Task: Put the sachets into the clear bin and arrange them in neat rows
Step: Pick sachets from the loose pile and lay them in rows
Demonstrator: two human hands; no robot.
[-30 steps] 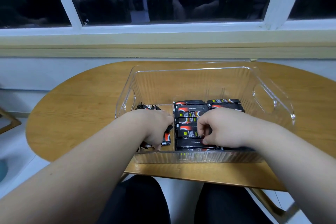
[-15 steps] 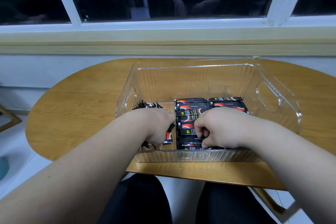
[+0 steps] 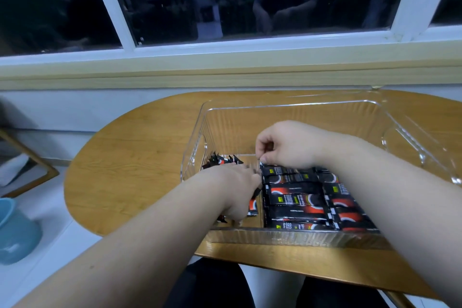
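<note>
Black foil sachets (image 3: 295, 197), likely light and slippery: left hand (image 3: 235, 192) grips a bunch, right hand (image 3: 287, 145) pinches one's end.

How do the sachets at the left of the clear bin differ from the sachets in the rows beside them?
The left sachets stand tilted in a loose bunch, corners up; the row sachets lie flat, overlapping in two neat rows. The left hand grips the left sachets; the right hand pinches the far end of the row sachets. Both are black with red marks, inside the clear bin.
</note>
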